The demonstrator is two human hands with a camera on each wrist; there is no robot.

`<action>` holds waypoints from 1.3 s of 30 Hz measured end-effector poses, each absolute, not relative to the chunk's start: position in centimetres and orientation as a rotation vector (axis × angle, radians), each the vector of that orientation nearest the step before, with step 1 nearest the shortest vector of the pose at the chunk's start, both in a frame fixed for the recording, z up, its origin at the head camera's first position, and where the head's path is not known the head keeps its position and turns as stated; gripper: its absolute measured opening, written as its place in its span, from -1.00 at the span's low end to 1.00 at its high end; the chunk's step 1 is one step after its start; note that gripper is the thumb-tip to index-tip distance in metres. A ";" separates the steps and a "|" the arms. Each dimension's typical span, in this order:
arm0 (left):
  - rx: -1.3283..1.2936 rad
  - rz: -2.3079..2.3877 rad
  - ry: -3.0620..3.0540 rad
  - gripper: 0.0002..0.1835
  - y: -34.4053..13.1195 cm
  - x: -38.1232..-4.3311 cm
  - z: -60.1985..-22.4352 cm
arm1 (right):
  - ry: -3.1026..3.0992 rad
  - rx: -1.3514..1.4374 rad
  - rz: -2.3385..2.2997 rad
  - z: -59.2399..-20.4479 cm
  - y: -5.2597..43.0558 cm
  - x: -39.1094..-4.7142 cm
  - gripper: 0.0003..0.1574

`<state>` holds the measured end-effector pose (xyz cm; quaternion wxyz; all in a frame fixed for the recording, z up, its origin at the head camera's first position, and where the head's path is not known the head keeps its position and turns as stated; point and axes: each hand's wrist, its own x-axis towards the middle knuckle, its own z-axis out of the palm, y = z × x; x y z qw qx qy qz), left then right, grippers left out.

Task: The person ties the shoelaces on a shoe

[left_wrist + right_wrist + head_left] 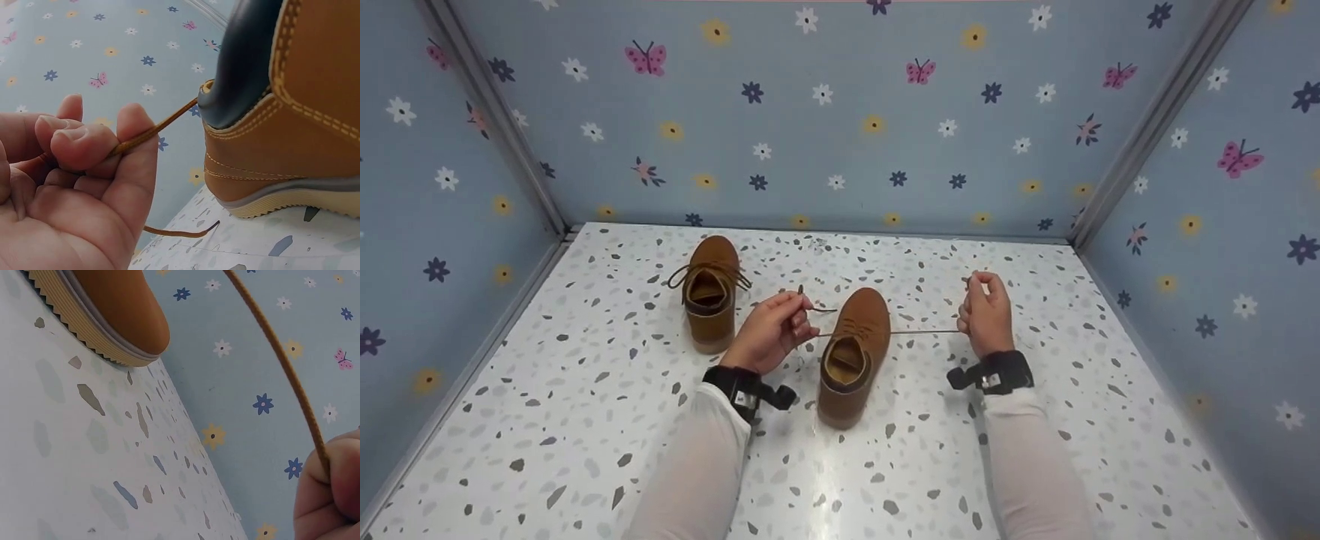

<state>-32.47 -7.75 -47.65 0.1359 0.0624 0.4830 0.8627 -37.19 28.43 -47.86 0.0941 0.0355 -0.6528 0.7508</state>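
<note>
A brown lace-up shoe [840, 405] stands upright in the middle of the speckled surface, toe pointing away. From it a thin brown shoelace [926, 331] runs out taut to both sides. To the left of the shoe, my left hand [769, 330] pinches one lace end; in the left wrist view the lace [169, 121] crosses its fingers, and a loose tip hangs below. My right hand [988, 311], farther out on the right, grips the other end with curled fingers. The right wrist view has the lace [275, 349] entering that fist, with the shoe's toe [129, 315] at upper left.
A second brown shoe [712, 322], its lace tied in a bow, stands farther left, behind my left hand. Blue floral panels [840, 112] wall in the speckled white tabletop [585, 450] at the back and both sides.
</note>
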 end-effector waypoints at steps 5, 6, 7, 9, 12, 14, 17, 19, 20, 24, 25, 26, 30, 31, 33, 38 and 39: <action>0.194 2.505 1.408 -0.72 -7.9 -32.3 -47.6 | -1.899 0.093 2.247 -48.2 28.5 -37.1 -0.77; 0.195 2.505 1.413 -0.72 -7.9 -32.3 -47.7 | -1.892 0.092 2.247 -48.2 28.4 -37.1 -0.75; 0.196 2.507 1.414 -0.72 -7.9 -32.3 -47.7 | -1.884 0.092 2.245 -48.2 28.4 -37.1 -0.73; 0.191 2.515 1.416 -0.72 -8.0 -32.3 -47.8 | -1.861 0.093 2.248 -48.2 28.3 -37.0 -0.71; 0.184 2.519 1.425 -0.73 -8.2 -32.4 -47.9 | -1.842 0.088 2.256 -48.3 28.2 -37.1 -0.74; 0.171 2.507 1.451 -0.74 -8.3 -32.4 -47.9 | -1.835 0.075 2.264 -48.3 28.2 -37.0 -0.77; 0.161 2.451 1.521 -0.74 -8.5 -32.3 -47.9 | -1.828 0.065 2.274 -48.3 28.1 -36.9 -0.80; 0.162 2.401 1.567 -0.73 -8.6 -32.2 -47.8 | -1.824 0.064 2.278 -48.2 28.1 -36.9 -0.82; 0.170 2.376 1.583 -0.73 -8.7 -32.2 -47.8 | -1.821 0.067 2.278 -48.1 28.1 -36.8 -0.84; 0.219 2.299 1.608 -0.74 -8.7 -32.0 -47.5 | -1.800 0.077 2.277 -47.9 28.1 -36.8 -0.85; 0.229 2.292 1.601 -0.74 -8.6 -31.9 -47.4 | -1.796 0.080 2.277 -47.8 28.1 -36.8 -0.85; 0.245 2.283 1.595 -0.74 -8.6 -31.9 -47.4 | -1.790 0.084 2.279 -47.7 28.1 -36.8 -0.85; 0.273 2.276 1.551 -0.74 -8.3 -31.8 -47.3 | -1.782 0.092 2.279 -47.5 28.3 -36.7 -0.82; 0.279 2.274 1.544 -0.75 -8.3 -31.8 -47.4 | -1.784 0.088 2.274 -47.5 28.3 -36.6 -0.81; 0.281 2.268 1.531 -0.75 -8.1 -31.7 -47.4 | -1.794 0.079 2.257 -47.4 28.4 -36.5 -0.79; 0.299 2.243 1.507 -0.75 -7.6 -31.6 -47.3 | -1.797 0.058 2.226 -47.2 28.7 -36.6 -0.77; 0.305 2.237 1.505 -0.75 -7.5 -31.5 -47.2 | -1.791 0.056 2.224 -47.2 28.7 -36.6 -0.77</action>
